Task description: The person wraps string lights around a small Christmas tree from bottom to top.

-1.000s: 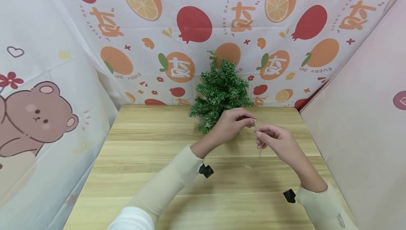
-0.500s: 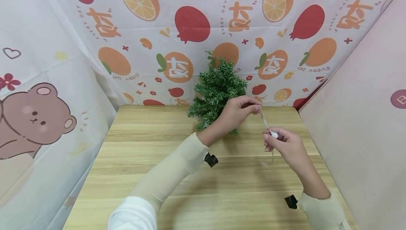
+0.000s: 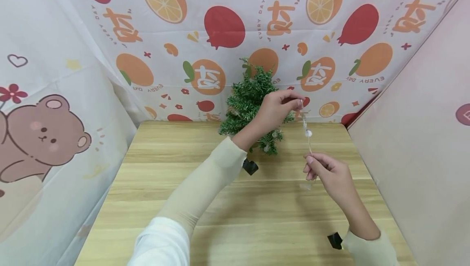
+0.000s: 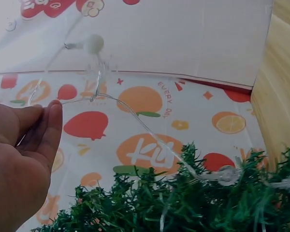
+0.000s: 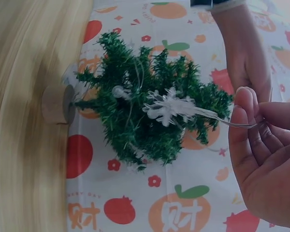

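Note:
A small green artificial Christmas tree [image 3: 246,98] stands at the table's back, with a wire of string lights [image 4: 145,126] running through its branches. My left hand [image 3: 277,109], just in front of the tree's right side, pinches this wire between thumb and fingers. From there the string hangs down past a white ball bulb [image 3: 308,133] to my right hand [image 3: 328,172], which pinches it lower down. In the right wrist view a clear snowflake ornament [image 5: 169,107] hangs on the wire near my right fingers. Clear bulbs [image 4: 227,175] sit among the branches.
The tree's round wooden base [image 5: 57,104] shows in the right wrist view. A wood-grain table [image 3: 227,200] lies beneath, with a fruit-print cloth [image 3: 161,54] behind and walls on both sides. Black pieces [image 3: 251,167] sit at the sleeves.
My left hand has risen, pulling its point on the wire upward. My right hand has moved a little down and right, so the hands are farther apart. The ball bulb now shows between them.

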Action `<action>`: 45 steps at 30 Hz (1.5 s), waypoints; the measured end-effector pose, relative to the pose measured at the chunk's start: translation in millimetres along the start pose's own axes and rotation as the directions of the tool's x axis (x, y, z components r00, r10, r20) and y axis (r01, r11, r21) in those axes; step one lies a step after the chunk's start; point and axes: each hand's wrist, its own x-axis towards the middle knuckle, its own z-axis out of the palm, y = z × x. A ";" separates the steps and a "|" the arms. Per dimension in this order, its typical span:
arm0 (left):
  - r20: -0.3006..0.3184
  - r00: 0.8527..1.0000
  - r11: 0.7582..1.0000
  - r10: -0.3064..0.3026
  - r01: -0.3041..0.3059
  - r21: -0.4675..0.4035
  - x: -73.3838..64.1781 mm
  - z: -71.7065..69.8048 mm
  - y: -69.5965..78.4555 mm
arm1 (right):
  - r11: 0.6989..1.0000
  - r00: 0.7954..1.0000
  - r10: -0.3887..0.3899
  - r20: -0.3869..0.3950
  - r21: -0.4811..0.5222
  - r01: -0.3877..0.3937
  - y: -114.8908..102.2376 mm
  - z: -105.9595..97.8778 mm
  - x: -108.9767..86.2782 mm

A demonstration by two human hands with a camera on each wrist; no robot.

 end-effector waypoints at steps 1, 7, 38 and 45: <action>0.003 1.000 1.000 -0.008 0.008 -0.012 3.7 -0.1 1.5 | 1.000 1.000 -0.014 -0.007 0.002 0.014 -1.5 0.8 -1.1; -0.007 0.997 0.995 -0.079 0.079 -0.055 21.1 -0.1 15.0 | 0.997 0.996 -0.081 -0.044 0.013 0.082 -9.0 6.0 -4.7; -0.142 0.982 0.986 -0.123 0.105 -0.130 71.8 -46.4 42.9 | 0.988 0.989 -0.125 -0.079 0.085 0.131 -33.0 35.1 16.1; -0.148 0.977 0.982 -0.154 0.135 -0.130 81.2 -66.8 49.4 | 0.966 0.982 -0.173 -0.069 0.181 0.183 -39.3 44.1 21.5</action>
